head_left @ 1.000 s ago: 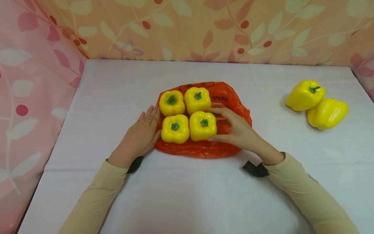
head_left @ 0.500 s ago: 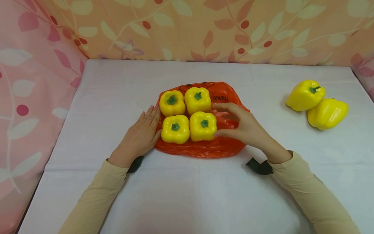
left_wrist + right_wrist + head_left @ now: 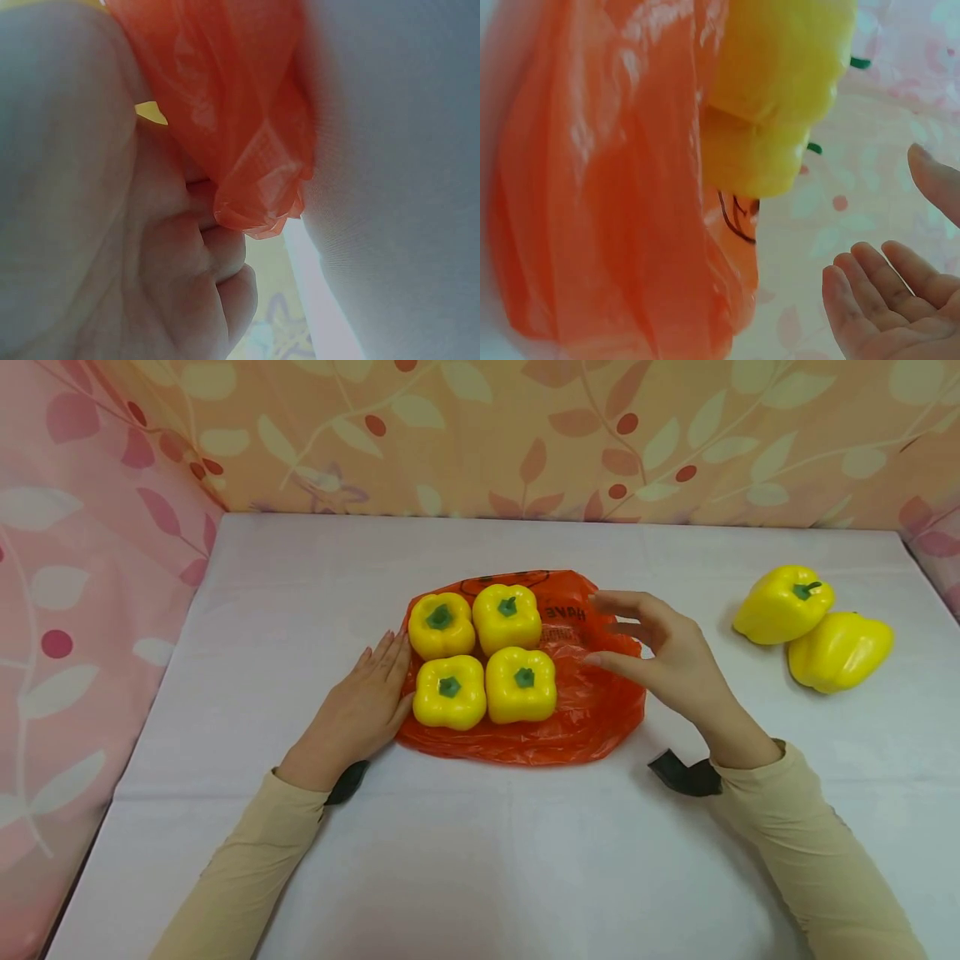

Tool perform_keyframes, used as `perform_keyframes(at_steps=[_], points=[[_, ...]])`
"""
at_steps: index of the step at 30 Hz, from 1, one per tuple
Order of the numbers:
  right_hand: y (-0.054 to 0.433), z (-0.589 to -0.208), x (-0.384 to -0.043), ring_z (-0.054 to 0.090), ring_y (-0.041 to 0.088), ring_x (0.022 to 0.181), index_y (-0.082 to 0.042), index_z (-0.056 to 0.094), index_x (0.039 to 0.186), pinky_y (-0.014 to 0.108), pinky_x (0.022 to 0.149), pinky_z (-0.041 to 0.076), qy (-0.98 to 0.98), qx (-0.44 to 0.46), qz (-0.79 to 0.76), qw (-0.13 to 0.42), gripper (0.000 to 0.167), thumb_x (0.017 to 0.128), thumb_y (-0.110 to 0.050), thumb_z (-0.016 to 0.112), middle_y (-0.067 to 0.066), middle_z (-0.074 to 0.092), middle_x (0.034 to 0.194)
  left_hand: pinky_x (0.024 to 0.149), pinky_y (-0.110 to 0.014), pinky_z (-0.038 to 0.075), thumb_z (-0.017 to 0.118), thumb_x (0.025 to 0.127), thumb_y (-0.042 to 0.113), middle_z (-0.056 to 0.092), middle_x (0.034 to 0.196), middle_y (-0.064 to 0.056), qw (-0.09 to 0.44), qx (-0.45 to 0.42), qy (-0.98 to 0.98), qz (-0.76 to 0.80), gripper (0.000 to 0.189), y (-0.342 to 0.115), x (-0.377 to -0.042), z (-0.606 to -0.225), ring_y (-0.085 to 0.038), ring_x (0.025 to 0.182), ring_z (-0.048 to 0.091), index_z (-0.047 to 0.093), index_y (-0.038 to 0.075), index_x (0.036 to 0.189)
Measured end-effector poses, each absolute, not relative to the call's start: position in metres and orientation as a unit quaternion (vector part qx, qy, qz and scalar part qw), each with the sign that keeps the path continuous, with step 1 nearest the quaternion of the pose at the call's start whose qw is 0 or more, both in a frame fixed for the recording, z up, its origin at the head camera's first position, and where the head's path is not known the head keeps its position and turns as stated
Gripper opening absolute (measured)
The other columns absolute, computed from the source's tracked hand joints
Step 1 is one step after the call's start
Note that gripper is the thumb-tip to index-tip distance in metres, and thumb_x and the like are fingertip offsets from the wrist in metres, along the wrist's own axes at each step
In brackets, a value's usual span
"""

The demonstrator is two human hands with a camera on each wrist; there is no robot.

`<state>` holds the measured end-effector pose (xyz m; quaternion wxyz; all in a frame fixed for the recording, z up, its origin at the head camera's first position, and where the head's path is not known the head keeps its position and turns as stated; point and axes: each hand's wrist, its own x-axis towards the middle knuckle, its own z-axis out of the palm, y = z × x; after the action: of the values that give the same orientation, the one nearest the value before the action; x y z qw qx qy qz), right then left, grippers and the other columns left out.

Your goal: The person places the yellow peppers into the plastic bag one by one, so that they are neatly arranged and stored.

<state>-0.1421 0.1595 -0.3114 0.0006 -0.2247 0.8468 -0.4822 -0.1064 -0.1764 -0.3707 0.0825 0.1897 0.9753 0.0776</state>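
Observation:
Several yellow bell peppers stand upright in two rows on a flattened red plastic bag [image 3: 592, 702] in the head view, among them the front right bell pepper [image 3: 521, 697]. My left hand [image 3: 363, 702] lies with straight fingers along the bag's left edge, against the left-hand peppers. The left wrist view shows the crumpled bag [image 3: 232, 112] beside its fingers [image 3: 187, 240]. Over the bag's right side, my right hand [image 3: 667, 656] hovers with fingers and thumb spread and nothing in them. The right wrist view has that hand [image 3: 900, 307] apart from the bag [image 3: 607, 187] and peppers [image 3: 765, 150].
Two more bell peppers lie touching at the back right of the white-covered table [image 3: 480, 860], one pepper [image 3: 783, 606] behind the other pepper [image 3: 840, 652]. Patterned cloth [image 3: 465, 435] hangs along the table's back and left. A dark strap [image 3: 686, 775] shows beneath the right wrist.
My right hand has left the front right bell pepper and moved right and away, rising off the bag. The left hand and the peppers look unmoved.

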Motion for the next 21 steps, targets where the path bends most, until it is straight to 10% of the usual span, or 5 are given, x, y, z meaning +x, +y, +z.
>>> perform_keyframes(at_steps=[21], points=[[0.209,-0.303,-0.154,0.053,0.019,0.111,0.000,0.060,0.122,0.014,0.089,0.045,0.773,-0.127,-0.616,-0.087,0.049,0.076,0.013,0.070,0.008,0.060,0.121,0.114,-0.046,0.011,0.045,0.099,0.027,0.012,0.154,-0.022,0.077,0.193,0.975,0.078,0.069,-0.177,-0.106,-0.371,-0.032,0.143,0.008,0.011,-0.009,0.147]])
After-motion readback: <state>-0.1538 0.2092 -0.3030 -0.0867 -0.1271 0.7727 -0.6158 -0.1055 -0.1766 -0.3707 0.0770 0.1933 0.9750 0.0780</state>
